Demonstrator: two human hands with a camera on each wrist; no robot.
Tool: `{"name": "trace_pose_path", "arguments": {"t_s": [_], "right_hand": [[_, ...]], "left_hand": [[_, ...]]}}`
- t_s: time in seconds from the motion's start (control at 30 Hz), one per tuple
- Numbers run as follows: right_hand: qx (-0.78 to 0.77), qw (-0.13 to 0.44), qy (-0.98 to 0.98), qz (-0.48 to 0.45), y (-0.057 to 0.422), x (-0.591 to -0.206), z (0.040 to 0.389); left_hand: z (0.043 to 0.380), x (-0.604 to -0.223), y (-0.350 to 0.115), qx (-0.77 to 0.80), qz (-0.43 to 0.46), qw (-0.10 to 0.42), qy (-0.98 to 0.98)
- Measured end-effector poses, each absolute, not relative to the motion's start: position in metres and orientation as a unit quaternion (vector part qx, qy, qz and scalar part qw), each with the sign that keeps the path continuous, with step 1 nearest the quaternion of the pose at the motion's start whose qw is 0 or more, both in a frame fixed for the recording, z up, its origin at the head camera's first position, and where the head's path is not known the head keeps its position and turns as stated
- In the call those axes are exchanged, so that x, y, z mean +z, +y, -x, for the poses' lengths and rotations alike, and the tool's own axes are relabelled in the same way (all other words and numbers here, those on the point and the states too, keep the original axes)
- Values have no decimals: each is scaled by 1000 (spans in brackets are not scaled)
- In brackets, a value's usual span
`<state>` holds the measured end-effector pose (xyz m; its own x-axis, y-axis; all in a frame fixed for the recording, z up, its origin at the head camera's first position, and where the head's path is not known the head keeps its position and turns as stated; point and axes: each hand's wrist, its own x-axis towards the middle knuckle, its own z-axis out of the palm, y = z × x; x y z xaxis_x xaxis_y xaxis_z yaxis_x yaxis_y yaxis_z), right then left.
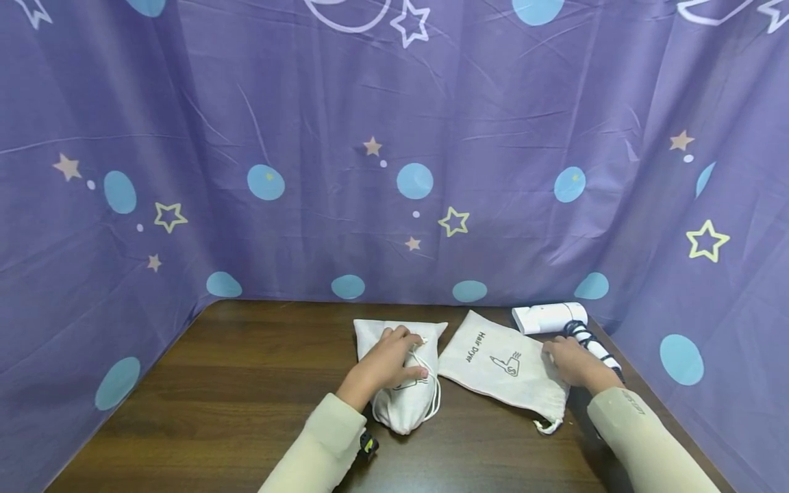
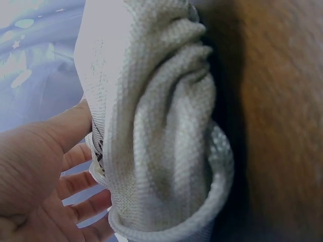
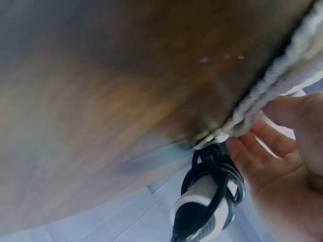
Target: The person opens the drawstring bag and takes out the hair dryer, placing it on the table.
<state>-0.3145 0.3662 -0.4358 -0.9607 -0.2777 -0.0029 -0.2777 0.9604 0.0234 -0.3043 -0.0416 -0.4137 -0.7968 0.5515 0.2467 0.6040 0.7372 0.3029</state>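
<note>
A stuffed cream drawstring bag (image 1: 402, 413) lies at the middle of the table, its looped white cord hanging at the near side. My left hand (image 1: 383, 361) rests on top of it with loosely spread fingers; the left wrist view shows the thumb against the cloth. To its right, a flat drawstring bag (image 1: 481, 376) reads "Hair Dryer" beside a printed dryer drawing. My right hand (image 1: 574, 361) pinches this bag's right edge between thumb and fingers. Just beyond that hand is a white hair dryer (image 1: 550, 318) with black cord (image 3: 217, 174) wound around its handle.
The brown wooden table (image 1: 246, 397) meets a purple star-patterned curtain (image 1: 320, 219) at the back and both sides. The hair dryer lies close to the table's far right corner.
</note>
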Motion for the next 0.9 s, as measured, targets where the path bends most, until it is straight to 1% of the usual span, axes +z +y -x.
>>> {"name": "trace_pose_path", "arguments": {"t_s": [0.17,0.33,0.6,0.9], "right_hand": [[-3,27,-987,-160,366,-433,317],[43,66,-980,-181,364,-427,320],[80,108,-968,-213,346,-415,321],[121,91,-969,-195,316,-407,309]], "left_hand": [[305,-414,-43,-189,307,71,-930],[306,-414,-44,-192,306,74,-929],[308,-414,-47,-201,307,74,-927],[306,-416,-44,-208,311,66,-925]]}}
